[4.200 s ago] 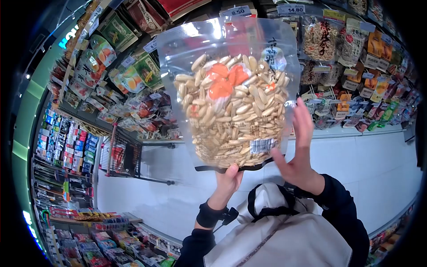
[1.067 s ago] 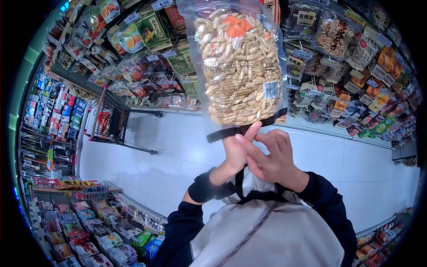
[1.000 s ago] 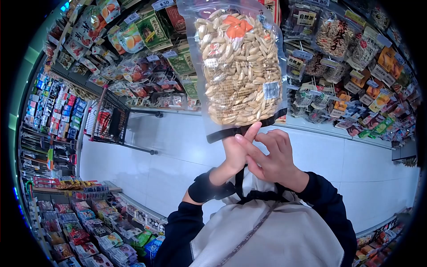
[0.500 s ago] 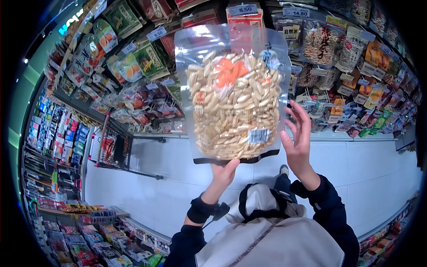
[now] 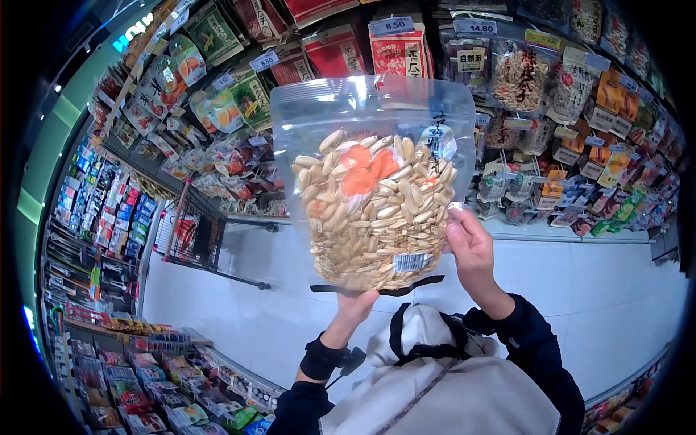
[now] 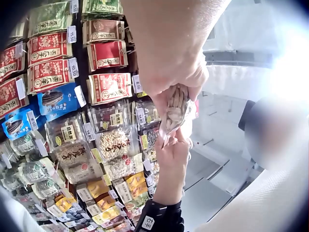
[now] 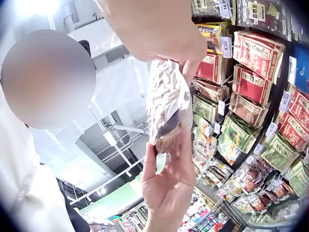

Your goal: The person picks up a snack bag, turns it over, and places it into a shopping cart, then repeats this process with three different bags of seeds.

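Observation:
A clear zip-top bag of pale sunflower seeds in their shells [image 5: 377, 217] is held up in front of the person. It bears an orange flower print and a barcode label near its lower right. The left hand [image 5: 355, 304] grips its bottom edge, thumb in front and fingers hidden behind. At the bag's lower right edge, the right hand [image 5: 471, 250] pinches with thumb in front. In the left wrist view the bag [image 6: 176, 108] shows edge-on between both hands. The right wrist view also has the bag [image 7: 166, 99] between them, with the left hand [image 7: 169, 188] below.
Hanging racks ahead carry red seed packets [image 5: 399, 54], bagged snacks [image 5: 520, 72] and price tags [image 5: 475, 27]. A shopping cart [image 5: 190, 232] stands at the left on the pale tiled floor [image 5: 565, 279]. More packed shelves [image 5: 138, 380] lie lower left.
The right hand moved from crossing the left hand, to open beside the bag, to pinching its right edge. The bag now sits lower in the head view, and the left hand still holds it.

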Tool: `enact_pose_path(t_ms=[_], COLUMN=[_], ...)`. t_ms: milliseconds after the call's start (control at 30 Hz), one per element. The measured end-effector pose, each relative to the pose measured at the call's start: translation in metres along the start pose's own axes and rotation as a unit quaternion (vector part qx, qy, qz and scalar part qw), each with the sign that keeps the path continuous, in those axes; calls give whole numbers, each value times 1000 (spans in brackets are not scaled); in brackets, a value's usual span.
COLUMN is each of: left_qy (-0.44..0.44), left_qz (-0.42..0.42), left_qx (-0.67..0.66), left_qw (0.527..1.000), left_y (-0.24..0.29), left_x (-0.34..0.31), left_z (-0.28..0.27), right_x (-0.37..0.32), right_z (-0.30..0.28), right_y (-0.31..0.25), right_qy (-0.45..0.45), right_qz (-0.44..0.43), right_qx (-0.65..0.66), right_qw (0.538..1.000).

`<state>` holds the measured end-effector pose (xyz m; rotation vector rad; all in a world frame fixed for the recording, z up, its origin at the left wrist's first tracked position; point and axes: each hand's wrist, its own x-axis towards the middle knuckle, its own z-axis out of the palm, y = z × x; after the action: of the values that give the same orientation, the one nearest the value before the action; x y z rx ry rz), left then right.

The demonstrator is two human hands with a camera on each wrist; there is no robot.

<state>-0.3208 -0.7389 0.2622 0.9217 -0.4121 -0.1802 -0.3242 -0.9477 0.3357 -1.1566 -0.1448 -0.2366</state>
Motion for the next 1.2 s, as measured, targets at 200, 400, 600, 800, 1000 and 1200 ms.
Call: enact_pose_path(t_ms=[200,400,600,800,1000,1200], left_qy=[10,22,47,108,129,210], left_qz=[-6,-56,-39,-31,-6,25], left_qx=[16,-8,55,59,127,197], left_qw=[1000,998,997,992,983,957], left_y=[-10,-28,-40,-42,-44,-28], left_x=[-14,-33,-73,-117,-159,-195], left_z=[42,84,116,154,176,187], right_x=[-20,-41,-69,-102,-122,-132], right_z=[-26,-74,-105,-124,-130,-97], right_y=[-26,-50,-58,-67,-58,-60], right_qy=[-1,6,-6,-12,-19,-92], right_qz=[3,19,23,91,68,65], right_qx=[5,-30,-13,4,-7,5], right_qw=[1000,999,1000,996,997,994])
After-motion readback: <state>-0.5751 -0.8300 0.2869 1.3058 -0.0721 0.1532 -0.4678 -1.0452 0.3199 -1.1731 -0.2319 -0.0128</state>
